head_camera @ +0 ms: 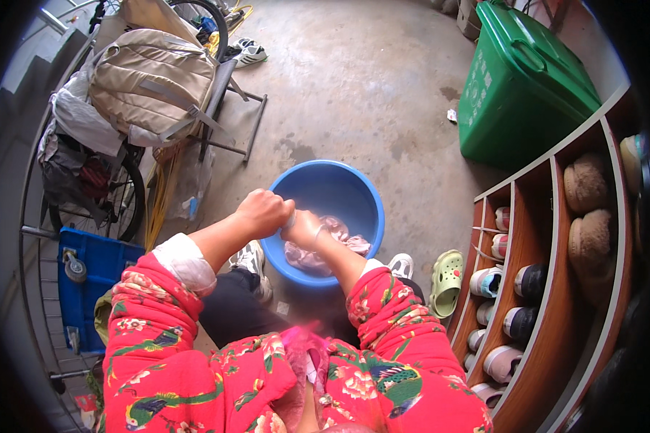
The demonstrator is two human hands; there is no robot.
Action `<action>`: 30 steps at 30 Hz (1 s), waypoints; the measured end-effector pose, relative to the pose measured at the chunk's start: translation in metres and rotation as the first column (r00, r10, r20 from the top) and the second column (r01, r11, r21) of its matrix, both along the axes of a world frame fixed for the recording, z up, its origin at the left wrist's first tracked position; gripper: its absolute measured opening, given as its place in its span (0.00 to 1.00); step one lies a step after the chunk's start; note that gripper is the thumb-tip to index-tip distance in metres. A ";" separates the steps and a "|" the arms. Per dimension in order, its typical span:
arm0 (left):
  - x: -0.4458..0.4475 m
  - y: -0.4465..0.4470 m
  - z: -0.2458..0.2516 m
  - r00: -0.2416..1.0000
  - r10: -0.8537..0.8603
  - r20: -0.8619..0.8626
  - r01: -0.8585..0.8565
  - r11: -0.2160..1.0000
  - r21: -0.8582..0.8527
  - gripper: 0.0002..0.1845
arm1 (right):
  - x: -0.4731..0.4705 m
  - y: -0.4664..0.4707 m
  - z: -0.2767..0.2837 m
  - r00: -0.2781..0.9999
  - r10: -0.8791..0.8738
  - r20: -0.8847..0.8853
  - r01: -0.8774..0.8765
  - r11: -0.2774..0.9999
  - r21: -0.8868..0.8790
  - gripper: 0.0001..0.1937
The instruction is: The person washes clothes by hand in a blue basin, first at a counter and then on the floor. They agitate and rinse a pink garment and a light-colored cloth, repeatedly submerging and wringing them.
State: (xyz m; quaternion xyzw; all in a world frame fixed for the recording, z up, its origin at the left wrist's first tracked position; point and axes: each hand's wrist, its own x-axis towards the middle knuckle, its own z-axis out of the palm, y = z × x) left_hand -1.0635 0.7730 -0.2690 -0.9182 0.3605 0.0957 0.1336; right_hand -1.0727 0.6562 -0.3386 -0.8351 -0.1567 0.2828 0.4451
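My left hand [265, 211] and my right hand [303, 230] are closed into fists close together over the left rim of a round blue plastic basin [376, 216]. Between the fists shows a small pale bit [290, 220], apparently thin wet cloth; the fingers hide most of it. Crumpled pale pink cloth [306, 258] lies wet in the bottom of the basin, partly behind my right forearm. The basin stands on the concrete floor between my feet. Both sleeves of my red floral jacket are pushed up.
Left are a beige backpack [151, 86] on a chair, a bicycle wheel [127, 200] and an upended blue platform trolley [100, 287]. Right stand a green wheeled bin [514, 92] and a wooden shoe rack [541, 216] holding several shoes. A light green clog [445, 284] lies beside the rack.
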 end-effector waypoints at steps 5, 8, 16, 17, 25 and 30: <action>0.002 -0.018 -0.006 0.961 0.245 -0.125 -0.243 0.969 0.033 0.08 | -0.003 -0.004 -0.004 0.990 -0.122 0.070 0.130 0.985 -0.115 0.13; 0.001 -0.026 -0.008 0.910 0.381 -0.162 -0.377 0.925 0.056 0.06 | -0.008 -0.009 0.000 0.980 -0.173 0.099 0.190 0.961 -0.202 0.12; 0.006 -0.031 -0.005 0.791 0.565 -0.236 -0.564 0.822 0.075 0.09 | -0.012 -0.009 -0.007 0.890 -0.304 0.340 0.350 0.933 -0.082 0.09; 0.007 -0.031 -0.004 0.743 0.614 -0.267 -0.615 0.783 0.090 0.11 | -0.013 -0.008 -0.010 0.871 -0.306 0.384 0.356 0.932 -0.066 0.09; 0.017 -0.015 0.009 0.728 0.516 -0.452 -0.615 0.783 -0.095 0.19 | -0.010 -0.004 -0.006 0.827 -0.398 0.397 0.390 0.915 0.106 0.18; 0.012 0.002 0.036 0.841 0.395 -0.370 -0.521 0.776 -0.356 0.38 | 0.004 -0.018 0.005 0.712 -0.317 -0.627 0.615 0.712 0.338 0.10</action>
